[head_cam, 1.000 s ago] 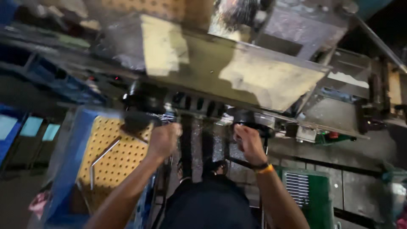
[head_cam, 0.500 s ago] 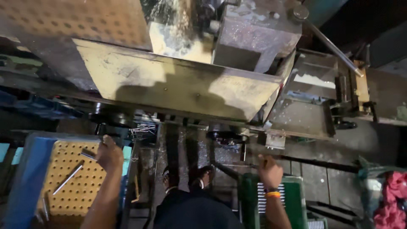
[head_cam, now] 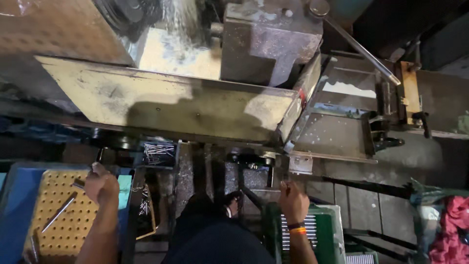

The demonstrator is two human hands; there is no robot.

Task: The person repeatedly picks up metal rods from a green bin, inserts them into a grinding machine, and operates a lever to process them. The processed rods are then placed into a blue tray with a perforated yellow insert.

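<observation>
Grimy machine [head_cam: 185, 102] above; blue crate [head_cam: 19, 205] holds perforated tray [head_cam: 68, 215], rods [head_cam: 58, 211].

1. No labels, signs or screens show anywhere in the view.
2. A green plastic crate [head_cam: 328, 230] stands at the lower right, just under the right hand [head_cam: 293, 201]. It is rectangular, and it holds a close row of thin metal rods [head_cam: 299, 233] lying side by side.
3. A blue tray [head_cam: 19, 205] stands at the lower left, below the left hand [head_cam: 101, 185]. It is rectangular, and it holds a yellow perforated board [head_cam: 68, 220] with a loose metal rod [head_cam: 58, 211] lying on it.
</observation>
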